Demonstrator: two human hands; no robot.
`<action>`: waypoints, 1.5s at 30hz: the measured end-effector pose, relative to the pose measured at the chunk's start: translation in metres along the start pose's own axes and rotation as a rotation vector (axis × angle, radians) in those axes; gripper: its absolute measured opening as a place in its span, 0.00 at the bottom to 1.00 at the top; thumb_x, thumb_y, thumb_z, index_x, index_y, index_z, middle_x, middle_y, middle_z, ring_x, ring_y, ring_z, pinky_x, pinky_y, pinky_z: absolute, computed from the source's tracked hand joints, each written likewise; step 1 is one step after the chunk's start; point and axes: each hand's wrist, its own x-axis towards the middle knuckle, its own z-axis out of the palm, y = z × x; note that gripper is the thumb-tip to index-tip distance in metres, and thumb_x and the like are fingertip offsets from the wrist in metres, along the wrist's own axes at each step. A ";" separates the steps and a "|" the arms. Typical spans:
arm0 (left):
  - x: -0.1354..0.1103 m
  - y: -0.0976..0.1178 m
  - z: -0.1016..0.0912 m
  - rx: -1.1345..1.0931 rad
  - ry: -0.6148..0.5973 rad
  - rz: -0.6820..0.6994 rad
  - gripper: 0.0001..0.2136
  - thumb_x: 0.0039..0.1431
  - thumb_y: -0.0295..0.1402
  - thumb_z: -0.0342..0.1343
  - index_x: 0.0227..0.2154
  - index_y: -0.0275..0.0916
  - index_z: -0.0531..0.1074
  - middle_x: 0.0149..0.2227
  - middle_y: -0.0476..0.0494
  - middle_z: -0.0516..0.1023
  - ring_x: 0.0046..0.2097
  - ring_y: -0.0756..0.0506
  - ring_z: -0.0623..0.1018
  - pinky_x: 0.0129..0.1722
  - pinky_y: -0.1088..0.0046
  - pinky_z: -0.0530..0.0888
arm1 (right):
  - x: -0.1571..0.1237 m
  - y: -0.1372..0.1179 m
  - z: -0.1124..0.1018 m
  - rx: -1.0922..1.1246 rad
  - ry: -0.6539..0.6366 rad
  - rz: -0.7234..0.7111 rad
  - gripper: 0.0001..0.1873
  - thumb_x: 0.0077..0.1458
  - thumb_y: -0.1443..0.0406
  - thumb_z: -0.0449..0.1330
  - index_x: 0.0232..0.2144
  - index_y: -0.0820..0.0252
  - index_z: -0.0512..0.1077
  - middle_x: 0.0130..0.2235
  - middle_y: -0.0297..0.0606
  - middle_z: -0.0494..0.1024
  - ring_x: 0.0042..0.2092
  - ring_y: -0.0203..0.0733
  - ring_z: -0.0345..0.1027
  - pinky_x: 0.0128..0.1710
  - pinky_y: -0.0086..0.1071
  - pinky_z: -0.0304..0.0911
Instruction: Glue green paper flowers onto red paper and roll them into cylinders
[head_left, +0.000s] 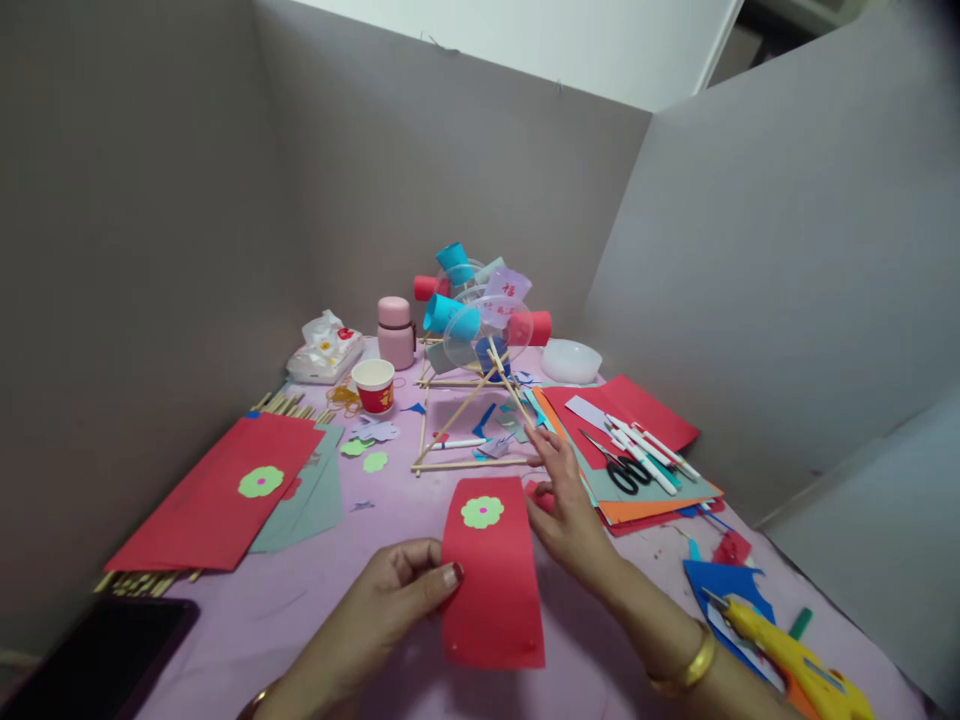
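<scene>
My left hand (394, 595) pinches the left edge of a red paper strip (491, 610), thumb on top. The strip is slightly curved and carries a pale green paper flower (482, 512) with a pink centre. My right hand (570, 515) is open beside the strip's upper right edge, fingers stretched forward near a wooden stick frame (465, 465); whether they touch it I cannot tell. On the frame stands a wheel of clear plastic discs (487, 330) with coloured paper cups around it, among them a blue cup (452, 317) and a red cup (530, 328).
Left are red paper (202, 500) over sticks and a dark phone-like slab (112, 655). Behind stand a paper cup (373, 385), a pink flask (395, 335) and tissues (326, 350). Right are scissors (626, 473), pens (645, 455), a bowl (571, 360) and a yellow glue gun (787, 655).
</scene>
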 end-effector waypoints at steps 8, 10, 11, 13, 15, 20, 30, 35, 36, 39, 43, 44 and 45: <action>-0.001 -0.002 -0.013 0.010 0.071 0.141 0.09 0.48 0.40 0.62 0.29 0.41 0.75 0.27 0.50 0.78 0.32 0.48 0.75 0.33 0.75 0.70 | -0.024 -0.002 0.014 0.026 -0.245 0.093 0.11 0.53 0.72 0.51 0.31 0.57 0.73 0.27 0.36 0.75 0.32 0.41 0.69 0.31 0.32 0.62; 0.001 -0.003 -0.016 0.010 0.114 0.170 0.08 0.48 0.40 0.61 0.29 0.41 0.75 0.27 0.51 0.78 0.32 0.48 0.75 0.33 0.75 0.70 | -0.036 -0.004 0.018 0.212 -0.273 0.215 0.07 0.55 0.69 0.52 0.36 0.57 0.68 0.23 0.31 0.72 0.25 0.37 0.66 0.25 0.28 0.59; 0.002 -0.003 -0.016 0.014 0.145 0.177 0.09 0.48 0.40 0.61 0.29 0.41 0.75 0.27 0.50 0.78 0.32 0.48 0.75 0.33 0.75 0.70 | -0.041 -0.006 0.021 0.323 -0.278 0.288 0.08 0.55 0.66 0.54 0.39 0.56 0.65 0.21 0.28 0.71 0.22 0.35 0.64 0.22 0.26 0.58; 0.004 -0.004 -0.016 0.016 0.232 0.169 0.09 0.47 0.40 0.61 0.28 0.40 0.75 0.28 0.49 0.79 0.31 0.48 0.75 0.32 0.75 0.71 | -0.051 -0.007 0.025 0.512 -0.264 0.407 0.14 0.54 0.61 0.57 0.42 0.55 0.58 0.19 0.24 0.69 0.17 0.31 0.60 0.18 0.23 0.53; 0.005 -0.005 -0.014 -0.011 0.310 0.148 0.09 0.46 0.39 0.62 0.28 0.39 0.75 0.28 0.49 0.79 0.31 0.48 0.75 0.31 0.76 0.71 | -0.059 -0.008 0.027 0.606 -0.238 0.443 0.17 0.52 0.57 0.59 0.39 0.55 0.57 0.19 0.23 0.68 0.16 0.30 0.60 0.16 0.21 0.50; 0.004 -0.005 -0.005 -0.093 0.349 0.117 0.08 0.46 0.37 0.63 0.26 0.39 0.74 0.24 0.51 0.76 0.29 0.50 0.73 0.29 0.79 0.69 | -0.065 -0.007 0.025 0.696 -0.308 0.452 0.13 0.53 0.55 0.58 0.31 0.60 0.66 0.23 0.30 0.72 0.21 0.31 0.66 0.22 0.23 0.57; 0.005 -0.009 -0.005 -0.110 0.373 0.057 0.08 0.49 0.38 0.61 0.26 0.37 0.73 0.24 0.50 0.75 0.25 0.53 0.69 0.24 0.81 0.65 | -0.068 -0.009 0.019 0.483 -0.258 0.334 0.04 0.51 0.64 0.61 0.30 0.55 0.76 0.28 0.34 0.77 0.30 0.35 0.69 0.32 0.26 0.61; 0.007 -0.011 -0.007 -0.074 0.429 0.063 0.11 0.48 0.39 0.61 0.21 0.38 0.69 0.17 0.56 0.66 0.20 0.55 0.60 0.18 0.83 0.57 | -0.068 -0.004 0.018 0.275 -0.182 0.126 0.05 0.52 0.65 0.61 0.29 0.56 0.78 0.27 0.35 0.74 0.29 0.36 0.66 0.29 0.27 0.60; 0.008 -0.011 -0.007 -0.065 0.441 0.066 0.12 0.47 0.40 0.61 0.20 0.38 0.69 0.16 0.57 0.65 0.19 0.55 0.59 0.17 0.83 0.57 | -0.068 -0.004 0.018 0.265 -0.167 0.120 0.05 0.52 0.65 0.60 0.29 0.57 0.78 0.26 0.35 0.73 0.29 0.36 0.66 0.29 0.27 0.59; 0.008 -0.011 -0.006 -0.025 0.460 0.076 0.13 0.47 0.41 0.61 0.19 0.37 0.68 0.16 0.56 0.65 0.20 0.55 0.60 0.18 0.82 0.57 | -0.067 -0.008 0.018 0.241 -0.153 0.142 0.08 0.53 0.64 0.59 0.25 0.59 0.75 0.25 0.34 0.70 0.29 0.35 0.64 0.28 0.26 0.58; 0.009 -0.010 -0.004 0.006 0.457 0.077 0.12 0.47 0.41 0.60 0.20 0.37 0.69 0.17 0.55 0.66 0.20 0.55 0.60 0.18 0.82 0.57 | -0.069 -0.013 0.017 0.196 -0.157 0.184 0.14 0.55 0.61 0.56 0.20 0.61 0.70 0.24 0.34 0.68 0.27 0.36 0.62 0.28 0.27 0.57; 0.009 -0.010 -0.003 0.007 0.459 0.077 0.12 0.47 0.41 0.60 0.20 0.37 0.69 0.17 0.56 0.66 0.20 0.55 0.60 0.18 0.82 0.56 | -0.070 -0.013 0.018 0.196 -0.154 0.210 0.14 0.55 0.60 0.56 0.20 0.61 0.69 0.23 0.34 0.68 0.27 0.36 0.61 0.27 0.28 0.56; 0.009 -0.010 -0.003 0.007 0.462 0.078 0.12 0.47 0.41 0.60 0.20 0.37 0.69 0.17 0.56 0.66 0.20 0.55 0.60 0.18 0.82 0.56 | -0.071 -0.013 0.018 0.208 -0.149 0.246 0.14 0.54 0.60 0.57 0.21 0.61 0.69 0.23 0.34 0.68 0.27 0.36 0.61 0.27 0.28 0.56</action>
